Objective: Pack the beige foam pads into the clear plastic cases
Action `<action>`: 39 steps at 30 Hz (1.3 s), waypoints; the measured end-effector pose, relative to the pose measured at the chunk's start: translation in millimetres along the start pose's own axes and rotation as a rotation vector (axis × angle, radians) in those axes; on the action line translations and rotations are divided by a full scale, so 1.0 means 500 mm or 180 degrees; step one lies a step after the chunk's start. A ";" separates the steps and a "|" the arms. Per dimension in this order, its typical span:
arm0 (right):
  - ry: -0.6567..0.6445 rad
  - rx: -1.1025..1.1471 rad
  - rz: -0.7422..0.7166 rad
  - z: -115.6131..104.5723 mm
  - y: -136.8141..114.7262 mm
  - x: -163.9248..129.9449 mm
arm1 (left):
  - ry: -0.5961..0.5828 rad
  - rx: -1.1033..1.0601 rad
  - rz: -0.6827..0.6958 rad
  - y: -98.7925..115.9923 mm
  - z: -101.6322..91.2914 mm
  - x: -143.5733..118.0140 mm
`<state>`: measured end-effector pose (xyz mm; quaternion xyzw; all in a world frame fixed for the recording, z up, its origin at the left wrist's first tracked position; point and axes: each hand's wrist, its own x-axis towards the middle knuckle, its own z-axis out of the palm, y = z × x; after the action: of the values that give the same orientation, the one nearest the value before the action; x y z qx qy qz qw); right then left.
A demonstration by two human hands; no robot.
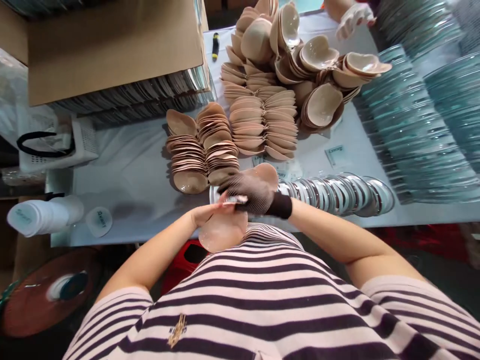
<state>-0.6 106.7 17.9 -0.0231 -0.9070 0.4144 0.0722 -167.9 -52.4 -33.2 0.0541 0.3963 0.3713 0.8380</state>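
A beige silicone stick-on bra is held in front of my striped shirt; its near cup (224, 232) hangs low and its far cup (267, 173) shows behind the glove. My left hand (210, 212), bare, is closed on the near cup's upper edge. Over the middle of the bra lies my right hand (253, 194) in a dark mesh glove, its fingers bent around it and smeared by motion. Something small and pale shows between the hands, too blurred to name. Just beyond them stand nested rows of darker beige bra cups (204, 152).
More nested cups (262, 120) and a loose heap (318, 55) fill the back. Clear plastic shells line the front edge (337, 192) and right side (420, 125). At left are a cardboard box (112, 45), white basket (84, 137) and white round pads (45, 215). Another person's gloved hand (354, 20) is at top right.
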 end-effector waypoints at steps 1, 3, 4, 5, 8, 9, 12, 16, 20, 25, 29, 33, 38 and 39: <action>0.0405 0.0161 0.0579 -0.019 0.045 -0.023 | -0.0141 0.0156 -0.0048 0.000 0.005 0.004; 0.1137 0.0313 0.1924 -0.039 0.142 -0.071 | -0.0319 0.0526 -0.0103 0.005 0.011 0.015; 0.1318 0.0277 0.2504 -0.039 0.187 -0.092 | -0.0331 0.0643 -0.0114 0.009 0.012 0.022; 0.1262 0.0110 0.2932 -0.034 0.227 -0.109 | -0.0287 0.0696 -0.0130 0.013 0.012 0.029; 0.0648 -0.0299 0.3743 -0.003 0.300 -0.134 | -0.0124 0.0673 -0.0177 0.019 0.000 0.042; 0.0472 -0.0377 0.3917 0.006 0.311 -0.132 | -0.0102 0.0584 -0.0163 0.018 -0.005 0.042; 0.0222 -0.0417 0.4189 0.021 0.328 -0.105 | -0.0111 0.0121 -0.0222 0.011 -0.018 0.024; 0.0194 -0.0312 0.4092 0.010 0.330 -0.072 | 0.0055 -0.0379 -0.0330 0.014 -0.029 -0.014; 0.1035 -0.0816 0.3828 -0.051 0.282 -0.082 | 0.0597 -0.0671 -0.0172 0.036 -0.043 -0.017; 0.1755 -0.0610 0.2561 -0.117 0.154 -0.071 | 0.0739 -0.0908 0.0419 0.070 -0.018 0.053; 0.0829 -0.0579 0.2146 -0.051 0.075 -0.021 | 0.0557 -0.0939 0.0625 0.070 0.032 0.102; 0.0707 -0.0244 0.2196 0.019 0.115 -0.030 | 0.0963 -0.0598 0.0765 0.032 0.043 0.109; 0.0224 -0.0579 0.3229 0.015 0.285 -0.110 | 0.1637 -0.0874 0.0704 -0.021 0.024 0.105; 0.0094 -0.0755 0.3332 0.013 0.317 -0.119 | 0.1464 -0.1036 0.0604 -0.026 0.022 0.106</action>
<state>54.3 199.7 -112.4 -0.4860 -0.8137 0.2893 -0.1343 -130.6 -24.3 -63.9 -0.1297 0.5042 0.5091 0.6854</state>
